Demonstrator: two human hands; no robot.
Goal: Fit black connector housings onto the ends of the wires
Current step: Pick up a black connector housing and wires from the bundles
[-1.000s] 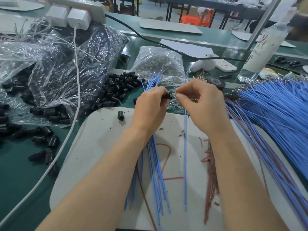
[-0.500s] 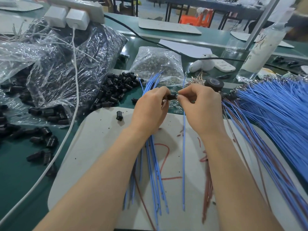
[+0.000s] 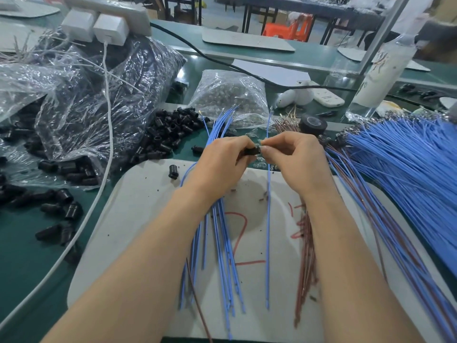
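Note:
My left hand (image 3: pixel 222 162) grips a black connector housing (image 3: pixel 251 151) above the far edge of the white mat (image 3: pixel 138 214). My right hand (image 3: pixel 294 157) pinches a small clear part against the housing's open end. A bundle of blue wires (image 3: pixel 222 238) runs under my left hand and fans out beyond it. One single blue wire (image 3: pixel 268 243) lies straight on the mat between my wrists. A heap of loose black housings (image 3: pixel 168 134) sits to the left of my hands, and one stray housing (image 3: pixel 173 172) lies on the mat.
A large sheaf of blue wires (image 3: pixel 405 169) and brown wires (image 3: pixel 306 263) lies at the right. Plastic bags of black housings (image 3: pixel 86 115) and a clear bag of small parts (image 3: pixel 230 97) stand behind. A white cable (image 3: pixel 103 157), a black tape roll (image 3: pixel 312 123) and a bottle (image 3: pixel 378 78) are nearby.
My hands stay together at the same spot. The fingers of my right hand have shifted slightly against the end of the housing.

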